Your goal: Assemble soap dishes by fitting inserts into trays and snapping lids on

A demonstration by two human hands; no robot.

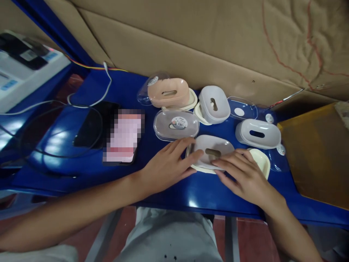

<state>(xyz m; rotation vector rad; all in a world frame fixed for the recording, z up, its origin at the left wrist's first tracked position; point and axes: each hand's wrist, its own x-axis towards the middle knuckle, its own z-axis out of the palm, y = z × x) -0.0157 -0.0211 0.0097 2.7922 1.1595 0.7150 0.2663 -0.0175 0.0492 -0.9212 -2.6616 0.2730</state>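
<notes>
Grey plastic, a slotted oval soap-dish tray (211, 145) lies on a cream base at the near edge of the blue table (196, 193), with the left hand (167, 165) and right hand (240, 173) both spread flat, fingertips pressing its left and right ends. Just beyond it a clear-lidded dish (176, 125) carries a round sticker, its print too small to read. A pink dish (169, 92) sits farther back; a phone (124, 136) lies left.

No readable text; the clear lid's (176, 124) round sticker (blurred) stays illegible.
</notes>
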